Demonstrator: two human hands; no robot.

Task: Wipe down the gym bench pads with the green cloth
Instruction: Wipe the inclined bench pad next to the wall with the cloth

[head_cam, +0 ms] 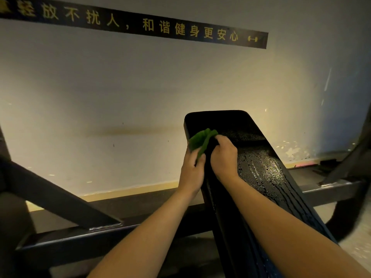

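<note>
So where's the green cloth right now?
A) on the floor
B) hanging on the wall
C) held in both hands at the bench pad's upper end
C: the left hand and right hand both grip the green cloth against the far left edge of the bench pad.

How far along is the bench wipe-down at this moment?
Likely done: wet streaks glisten across the middle and right of the bench pad. In hand: the left hand and right hand grip the green cloth at the pad's upper left edge. Left: the top end looks dull, the near stretch is hidden under the forearms, and no other pad shows.
</note>
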